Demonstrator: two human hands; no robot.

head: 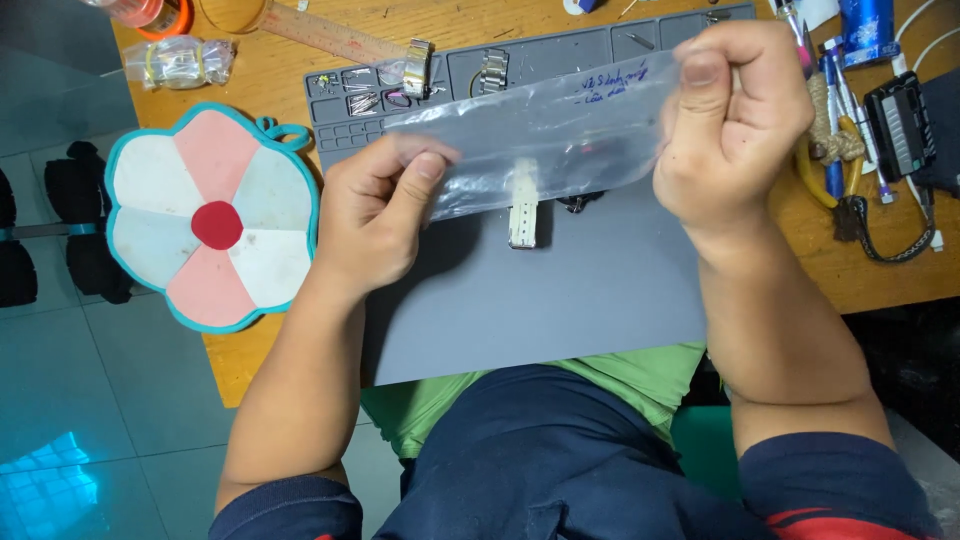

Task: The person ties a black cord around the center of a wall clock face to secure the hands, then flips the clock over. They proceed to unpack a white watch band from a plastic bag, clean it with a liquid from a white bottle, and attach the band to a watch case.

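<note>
A clear plastic zip bag (545, 135) with blue handwriting is stretched between both hands above a grey work mat (530, 300). My left hand (375, 215) pinches the bag's left end between thumb and fingers. At the right end, my right hand (730, 125) is closed on the bag. A pale watch strap piece (523, 210) hangs at the bag's lower edge, half out of it, just over the mat.
Small compartments along the mat's back edge (350, 110) hold pins and metal watch parts (492, 70). A flower-shaped pad (212, 220) lies at the left. A wooden ruler (330, 35) lies at the back. Pliers, pens and a black device (900, 125) crowd the right side.
</note>
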